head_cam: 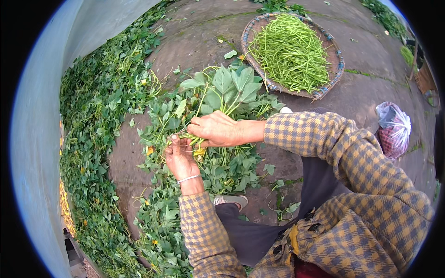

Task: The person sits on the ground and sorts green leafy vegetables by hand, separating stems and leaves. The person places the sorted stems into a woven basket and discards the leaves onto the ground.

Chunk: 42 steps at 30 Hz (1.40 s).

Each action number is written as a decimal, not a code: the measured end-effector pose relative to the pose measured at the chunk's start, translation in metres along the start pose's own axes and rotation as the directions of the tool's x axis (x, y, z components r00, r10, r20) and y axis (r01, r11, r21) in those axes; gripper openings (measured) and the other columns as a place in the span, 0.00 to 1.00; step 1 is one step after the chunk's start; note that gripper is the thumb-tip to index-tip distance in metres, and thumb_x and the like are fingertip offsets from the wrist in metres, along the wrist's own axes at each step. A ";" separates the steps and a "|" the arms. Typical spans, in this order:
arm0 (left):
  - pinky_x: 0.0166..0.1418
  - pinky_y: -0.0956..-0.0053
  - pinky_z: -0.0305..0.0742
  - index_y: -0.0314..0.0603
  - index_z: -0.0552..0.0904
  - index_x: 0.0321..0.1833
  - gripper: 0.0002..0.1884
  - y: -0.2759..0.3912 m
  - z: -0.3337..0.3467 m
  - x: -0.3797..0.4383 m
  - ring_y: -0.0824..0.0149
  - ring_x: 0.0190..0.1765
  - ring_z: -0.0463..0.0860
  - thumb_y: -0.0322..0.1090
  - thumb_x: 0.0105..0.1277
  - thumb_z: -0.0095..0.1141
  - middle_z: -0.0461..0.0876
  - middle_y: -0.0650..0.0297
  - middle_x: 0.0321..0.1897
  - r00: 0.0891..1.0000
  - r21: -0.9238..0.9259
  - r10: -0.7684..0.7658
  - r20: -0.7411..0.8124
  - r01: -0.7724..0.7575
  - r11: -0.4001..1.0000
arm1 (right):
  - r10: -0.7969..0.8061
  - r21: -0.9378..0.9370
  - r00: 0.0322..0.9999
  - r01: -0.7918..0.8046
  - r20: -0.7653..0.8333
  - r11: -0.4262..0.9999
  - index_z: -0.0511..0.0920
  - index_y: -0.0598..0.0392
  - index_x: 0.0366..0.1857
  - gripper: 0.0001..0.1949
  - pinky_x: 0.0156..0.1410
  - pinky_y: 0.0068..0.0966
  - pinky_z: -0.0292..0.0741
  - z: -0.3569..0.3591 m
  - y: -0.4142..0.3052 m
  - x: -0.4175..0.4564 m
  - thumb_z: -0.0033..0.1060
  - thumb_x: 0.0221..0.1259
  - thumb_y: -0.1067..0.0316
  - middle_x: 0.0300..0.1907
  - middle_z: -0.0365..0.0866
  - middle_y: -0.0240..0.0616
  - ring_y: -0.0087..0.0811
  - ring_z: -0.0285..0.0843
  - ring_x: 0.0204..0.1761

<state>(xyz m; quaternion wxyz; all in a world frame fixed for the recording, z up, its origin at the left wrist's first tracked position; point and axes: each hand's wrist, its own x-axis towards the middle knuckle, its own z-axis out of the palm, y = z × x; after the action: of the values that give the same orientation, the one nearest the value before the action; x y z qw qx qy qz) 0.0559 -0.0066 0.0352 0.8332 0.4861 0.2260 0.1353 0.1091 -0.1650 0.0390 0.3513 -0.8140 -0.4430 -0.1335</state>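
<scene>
My right hand [222, 130] is closed around a bunch of leafy green stems [229, 93], with broad leaves fanning out above the fist. The cut or lower ends of the stems poke out below it. My left hand [182, 160], with a silver bangle on its wrist, pinches at these ends, where thin brownish strands trail between thumb and fingers. Under both hands spreads a heap of cut leafy vines [229, 166], dotted with yellow leaves. Some of the held stems are hidden by my right fingers.
A round woven basket [332, 78] bound with blue strips holds a pile of green stalks [292, 52]. Along the left runs a long band of leafy vines [87, 156] beside a pale wall [38, 121]. A tied plastic bag [394, 130] rests on the concrete ground at right.
</scene>
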 end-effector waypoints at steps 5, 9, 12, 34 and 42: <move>0.44 0.76 0.79 0.43 0.77 0.35 0.09 -0.008 -0.004 0.008 0.71 0.36 0.81 0.34 0.59 0.65 0.81 0.66 0.30 0.997 -0.079 -0.047 0.056 0.051 0.996 | -0.014 -0.122 1.000 0.017 0.025 0.992 0.70 0.57 0.33 0.12 0.26 0.36 0.72 0.006 0.006 0.000 0.61 0.43 0.71 0.25 0.69 0.39 0.41 0.76 0.28; 0.43 0.75 0.80 0.45 0.74 0.33 0.09 -0.010 -0.002 0.006 0.71 0.38 0.81 0.31 0.60 0.64 0.81 0.67 0.34 0.995 -0.076 -0.052 0.083 0.058 0.995 | -0.048 -0.099 0.998 0.044 -0.042 0.994 0.70 0.59 0.30 0.10 0.26 0.34 0.72 0.009 0.007 -0.003 0.59 0.43 0.73 0.26 0.71 0.40 0.41 0.76 0.27; 0.40 0.80 0.79 0.44 0.76 0.39 0.08 -0.008 0.007 -0.001 0.72 0.40 0.80 0.30 0.61 0.62 0.81 0.68 0.36 0.993 0.030 -0.074 0.090 0.072 0.997 | -0.016 -0.040 1.000 0.015 -0.026 0.999 0.71 0.60 0.34 0.14 0.26 0.35 0.72 0.006 0.007 -0.005 0.65 0.44 0.69 0.28 0.72 0.42 0.43 0.76 0.28; 0.40 0.76 0.73 0.31 0.74 0.45 0.09 -0.001 0.019 -0.008 0.70 0.35 0.78 0.19 0.62 0.50 0.79 0.59 0.34 0.817 0.630 0.285 0.501 -0.571 0.527 | 0.252 0.377 0.927 -0.346 0.278 0.859 0.78 0.60 0.27 0.04 0.31 0.33 0.71 -0.015 0.005 0.001 0.59 0.51 0.71 0.20 0.77 0.41 0.32 0.77 0.26; 0.40 0.81 0.74 0.36 0.75 0.51 0.11 0.025 0.009 -0.010 0.75 0.37 0.77 0.28 0.67 0.53 0.79 0.66 0.36 0.895 0.489 -0.053 0.442 -0.191 0.851 | 0.320 0.782 0.770 -0.611 0.552 0.119 0.75 0.51 0.33 0.10 0.26 0.15 0.58 -0.023 0.042 0.006 0.46 0.69 0.61 0.21 0.65 0.21 0.14 0.59 0.22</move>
<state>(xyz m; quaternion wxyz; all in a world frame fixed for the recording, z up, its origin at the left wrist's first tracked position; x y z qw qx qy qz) 0.0519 -0.0055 0.0632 0.6937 0.7189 0.0420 -0.0137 0.1491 -0.1922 0.0399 0.7212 -0.5519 -0.1914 0.3724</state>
